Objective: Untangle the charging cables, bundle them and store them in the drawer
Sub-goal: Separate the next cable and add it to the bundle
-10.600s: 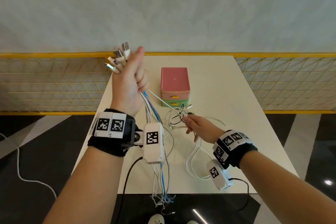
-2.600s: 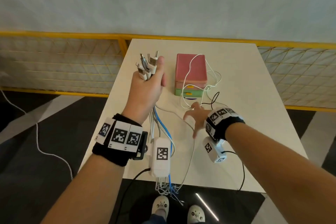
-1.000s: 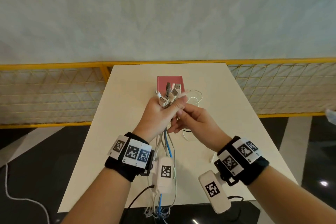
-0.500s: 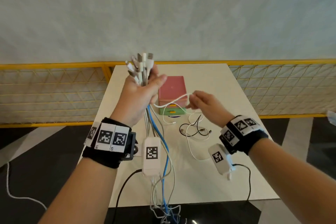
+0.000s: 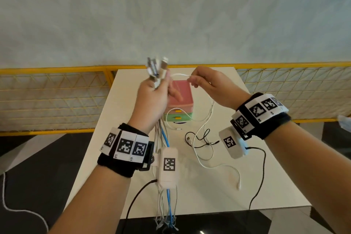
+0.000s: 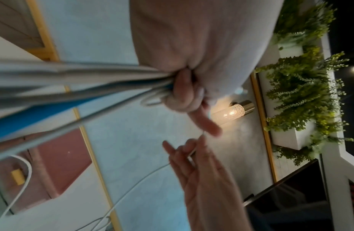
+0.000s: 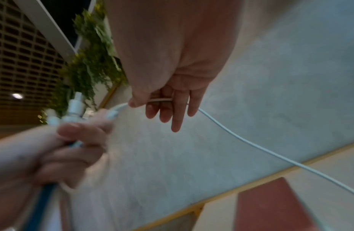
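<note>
L hand (image 5: pixel 152 99) fisted round the cable bundle (image 5: pixel 161 135), plugs (image 5: pixel 156 68) sticking up above the fist, tails hanging down past the table edge (image 5: pixel 247 208). R hand (image 5: pixel 210 85) pinches one white cable (image 5: pixel 180 75) thumb-to-finger, other fingers loose. That cable's plug end is already at the L fist; its short run lies roughly horizontal between the grips, rest drooping below the R pinch to the table. R hand is nearer the slack. Drawer box (image 5: pixel 179 104) lies below, between both grips, looks closed. Black cable (image 5: pixel 199 139) loose below R wrist.

The small pink-and-green plastic drawer box (image 5: pixel 180 104) stands mid-counter (image 5: pixel 218 192); loose white and black cables (image 5: pixel 205 142) lie before it, railing (image 5: pixel 57 99) behind.
</note>
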A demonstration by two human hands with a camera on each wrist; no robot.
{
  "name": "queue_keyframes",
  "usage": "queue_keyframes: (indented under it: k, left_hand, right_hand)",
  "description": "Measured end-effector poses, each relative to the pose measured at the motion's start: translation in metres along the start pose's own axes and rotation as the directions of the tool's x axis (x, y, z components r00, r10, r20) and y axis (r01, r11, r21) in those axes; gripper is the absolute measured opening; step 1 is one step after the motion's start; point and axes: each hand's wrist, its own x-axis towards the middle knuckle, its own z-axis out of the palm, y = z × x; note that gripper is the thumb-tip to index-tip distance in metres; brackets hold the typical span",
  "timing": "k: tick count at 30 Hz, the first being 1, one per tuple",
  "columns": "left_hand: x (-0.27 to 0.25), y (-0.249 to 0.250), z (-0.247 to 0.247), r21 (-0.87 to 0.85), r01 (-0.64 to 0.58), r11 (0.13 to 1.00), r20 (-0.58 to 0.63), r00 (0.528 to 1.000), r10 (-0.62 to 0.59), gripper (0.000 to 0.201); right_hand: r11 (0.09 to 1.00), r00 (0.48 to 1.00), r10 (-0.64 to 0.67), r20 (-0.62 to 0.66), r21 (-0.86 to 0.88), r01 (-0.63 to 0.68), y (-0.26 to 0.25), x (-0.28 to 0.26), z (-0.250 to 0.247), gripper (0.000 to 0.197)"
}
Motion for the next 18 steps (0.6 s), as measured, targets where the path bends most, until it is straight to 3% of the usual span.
queue_keyframes:
  k: [3,5,6,8,10,12,14,18]
  left_hand:
    - [0.011,-0.006,-0.014,-0.144,-0.062,0.988,-0.231,0.973,0.027,0.037]
    - [0.014,-0.009,-0.021,-0.061,-0.101,0.993,-0.298,0.951,0.079,0.026]
    - [0.012,-0.007,-0.023,0.005,-0.141,0.99,-0.26,0.956,0.137,0.02]
    - [0.006,-0.002,-0.019,0.173,-0.217,0.961,-0.048,0.973,0.228,0.02]
    - [-0.001,0.005,-0.009,0.3,-0.254,0.92,0.193,0.96,0.202,0.018]
    - [-0.003,0.008,-0.002,0.34,-0.233,0.911,0.239,0.958,0.156,0.025]
    - [-0.004,0.008,-0.003,0.285,-0.206,0.936,0.164,0.973,0.164,0.03]
    - [0.001,0.003,-0.015,0.077,-0.251,0.965,-0.126,0.958,0.259,0.032]
  right_hand:
    - [0.993,0.994,0.107,0.036,-0.058,-0.105,0.025,-0.003,0.001,0.025]
    - [0.986,0.991,0.128,0.051,-0.111,-0.122,0.03,-0.006,0.003,0.025]
    - [0.985,0.992,0.114,0.055,-0.134,-0.106,0.027,-0.007,0.004,0.025]
    - [0.991,0.997,0.044,0.061,-0.129,-0.036,0.01,-0.009,0.003,0.025]
    - [0.989,0.997,-0.053,0.05,-0.135,0.06,-0.013,-0.009,0.0,0.023]
    - [0.976,0.991,-0.134,0.016,-0.172,0.134,-0.026,-0.01,-0.008,0.019]
    - [0.98,0.994,-0.111,-0.002,-0.165,0.109,-0.019,-0.013,-0.019,0.017]
    - [0.968,0.995,0.103,0.001,-0.23,-0.1,0.031,-0.024,-0.029,0.022]
